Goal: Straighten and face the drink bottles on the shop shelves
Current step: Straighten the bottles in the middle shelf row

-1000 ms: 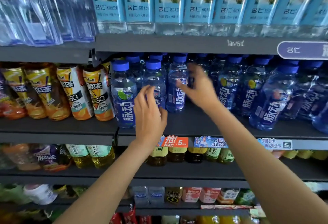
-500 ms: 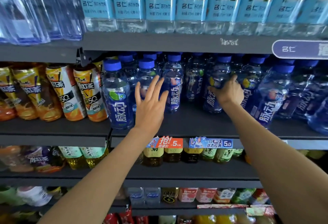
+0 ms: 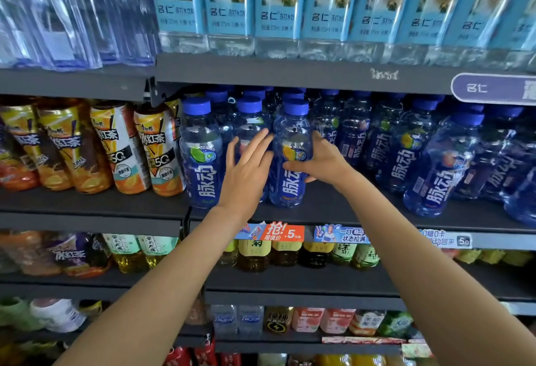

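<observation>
1. Blue-capped drink bottles fill the middle shelf (image 3: 333,215) across the centre and right of the frame; one blue bottle (image 3: 291,151) stands upright at the shelf's front edge, just right of centre, label facing out.
2. Curled round this bottle's right side is the right hand (image 3: 322,160), thumb across the label.
3. Just left of it, the left hand (image 3: 246,168) reaches in with fingers straight and spread, in front of a second-row bottle (image 3: 249,122) — contact is unclear.
4. Risk, as a judgement: the held bottle sits near the shelf lip, so a further forward pull could tip it off.
5. A lime-label bottle (image 3: 201,154), left of centre, stands close beside the left hand — a sideways sweep could knock it against the orange tea bottles (image 3: 159,148) further left.
</observation>
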A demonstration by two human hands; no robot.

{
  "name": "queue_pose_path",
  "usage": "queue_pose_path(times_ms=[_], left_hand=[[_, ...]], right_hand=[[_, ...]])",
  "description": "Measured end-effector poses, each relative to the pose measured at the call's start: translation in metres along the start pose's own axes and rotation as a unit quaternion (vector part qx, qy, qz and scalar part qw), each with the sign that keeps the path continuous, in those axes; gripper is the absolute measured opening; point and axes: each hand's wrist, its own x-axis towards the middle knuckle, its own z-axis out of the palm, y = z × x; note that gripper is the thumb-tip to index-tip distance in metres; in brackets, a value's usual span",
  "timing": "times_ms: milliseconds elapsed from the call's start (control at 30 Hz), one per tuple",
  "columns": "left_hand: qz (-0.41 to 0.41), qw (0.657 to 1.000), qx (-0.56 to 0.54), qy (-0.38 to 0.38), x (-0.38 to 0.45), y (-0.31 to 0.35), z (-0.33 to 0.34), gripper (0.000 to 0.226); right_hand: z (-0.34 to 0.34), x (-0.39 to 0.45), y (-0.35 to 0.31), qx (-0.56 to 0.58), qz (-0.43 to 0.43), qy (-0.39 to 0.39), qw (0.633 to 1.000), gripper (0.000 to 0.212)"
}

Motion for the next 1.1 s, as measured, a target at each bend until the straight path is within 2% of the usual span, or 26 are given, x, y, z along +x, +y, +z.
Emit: queue_pose_path(times_ms=[100, 233, 300, 333, 400, 467, 500, 567, 633, 733, 833, 967, 1100], left_hand=[[-0.007, 0.997, -0.073, 0.023, -0.001, -0.003, -0.002, 0.042], [-0.003, 0.991, -0.121, 0.053, -0.008, 0.009, -0.007, 0.04], [0.0, 0.989, -0.134, 0.055, -0.005, 0.023, -0.008, 0.041], [0.003, 0.989, -0.138, 0.056, -0.002, 0.031, -0.008, 0.042], [0.01, 0.988, -0.142, 0.057, 0.006, 0.049, -0.006, 0.044], [-0.015, 0.988, -0.146, 0.054, 0.016, 0.065, -0.003, 0.045], [-0.044, 0.987, -0.147, 0.05, 0.021, 0.073, -0.001, 0.046], [-0.098, 0.985, -0.133, 0.045, 0.027, 0.085, 0.002, 0.047], [-0.114, 0.987, -0.101, 0.045, 0.029, 0.092, 0.006, 0.045], [-0.101, 0.994, -0.031, 0.025, 0.027, 0.098, 0.012, 0.03], [-0.105, 0.994, 0.001, -0.025, 0.022, 0.103, 0.015, 0.02], [-0.091, 0.994, 0.028, -0.063, 0.015, 0.1, 0.014, 0.017], [-0.063, 0.995, 0.034, -0.074, 0.012, 0.092, 0.006, 0.015]], right_hand=[[0.002, -0.005, 0.001, 0.015, 0.008, 0.005, 1.0, 0.061], [0.004, -0.023, 0.016, 0.049, 0.038, 0.039, 0.997, 0.074], [-0.011, -0.035, 0.03, -0.045, 0.021, 0.13, 0.99, 0.073], [-0.024, -0.042, 0.039, -0.107, 0.016, 0.202, 0.973, 0.072], [-0.058, -0.054, 0.057, -0.184, 0.019, 0.367, 0.912, 0.07], [-0.093, -0.063, 0.078, -0.193, 0.072, 0.459, 0.864, 0.075], [-0.11, -0.065, 0.09, -0.167, 0.13, 0.457, 0.864, 0.081], [-0.131, -0.065, 0.114, -0.089, 0.245, 0.374, 0.89, 0.088], [-0.135, -0.062, 0.13, -0.052, 0.277, 0.286, 0.916, 0.076], [-0.122, -0.057, 0.131, -0.085, 0.212, 0.274, 0.934, 0.068], [-0.098, -0.045, 0.117, -0.113, 0.138, 0.209, 0.961, 0.07], [-0.061, -0.016, 0.089, -0.047, 0.088, 0.105, 0.99, 0.069], [-0.03, 0.011, 0.069, -0.002, 0.065, 0.085, 0.994, 0.069]])
